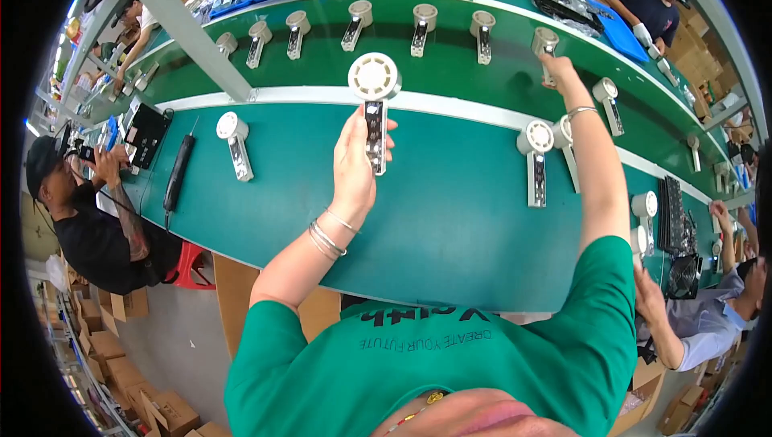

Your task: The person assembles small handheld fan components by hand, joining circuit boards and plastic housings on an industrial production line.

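Note:
My left hand is closed round the handle of a white handheld fan, holding it upright over the green table with its round head up. The handle's open face shows dark inner parts. My right arm is stretched out to the far belt, where my right hand grips the handle of another handheld fan; its fingertips are partly hidden. Closer in on the table, a fan lies to the right with a second fan partly behind it. One more fan lies at the left.
Several similar fans lie along the green conveyor belt. A black electric screwdriver and a black box are at the table's left. A slanted metal post crosses the far left. Co-workers stand or sit at both sides.

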A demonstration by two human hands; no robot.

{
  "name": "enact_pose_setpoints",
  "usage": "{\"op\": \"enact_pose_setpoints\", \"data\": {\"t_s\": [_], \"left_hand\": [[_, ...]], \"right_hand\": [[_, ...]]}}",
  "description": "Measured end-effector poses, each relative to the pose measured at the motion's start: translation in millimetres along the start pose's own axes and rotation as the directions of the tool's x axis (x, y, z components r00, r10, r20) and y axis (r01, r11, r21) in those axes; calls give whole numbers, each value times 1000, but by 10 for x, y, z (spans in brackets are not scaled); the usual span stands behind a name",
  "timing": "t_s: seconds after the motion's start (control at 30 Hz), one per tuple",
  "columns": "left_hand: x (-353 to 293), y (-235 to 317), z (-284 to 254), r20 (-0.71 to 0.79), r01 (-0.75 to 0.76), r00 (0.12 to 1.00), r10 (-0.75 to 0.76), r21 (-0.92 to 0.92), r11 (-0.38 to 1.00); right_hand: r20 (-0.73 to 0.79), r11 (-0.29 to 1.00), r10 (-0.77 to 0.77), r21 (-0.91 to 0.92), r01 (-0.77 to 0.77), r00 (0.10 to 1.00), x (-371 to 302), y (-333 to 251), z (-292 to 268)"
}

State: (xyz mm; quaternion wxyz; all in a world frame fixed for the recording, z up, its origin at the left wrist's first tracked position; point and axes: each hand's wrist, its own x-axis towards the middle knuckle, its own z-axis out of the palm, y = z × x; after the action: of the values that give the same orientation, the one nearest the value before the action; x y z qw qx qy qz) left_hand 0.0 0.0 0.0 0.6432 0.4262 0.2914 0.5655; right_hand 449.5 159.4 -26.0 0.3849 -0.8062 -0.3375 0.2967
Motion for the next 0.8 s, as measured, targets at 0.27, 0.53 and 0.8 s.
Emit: {"op": "enact_pose_setpoints", "data": {"t_s": [0.27, 0.53, 0.8], "left_hand": [[461, -38, 54, 24, 122, 992, -121, -76, 990], [275, -179, 616, 164, 15, 986, 5, -122, 992], [-270, 209, 333, 280, -142, 955, 100, 132, 981]], "right_hand": [[-12, 279, -757, -910, 307, 653, -679, -429, 356], [227, 553, -832, 259, 792, 507, -3009, -286, 852], [-127, 773, -449, 441, 455, 885, -4253, -449, -78]]}}
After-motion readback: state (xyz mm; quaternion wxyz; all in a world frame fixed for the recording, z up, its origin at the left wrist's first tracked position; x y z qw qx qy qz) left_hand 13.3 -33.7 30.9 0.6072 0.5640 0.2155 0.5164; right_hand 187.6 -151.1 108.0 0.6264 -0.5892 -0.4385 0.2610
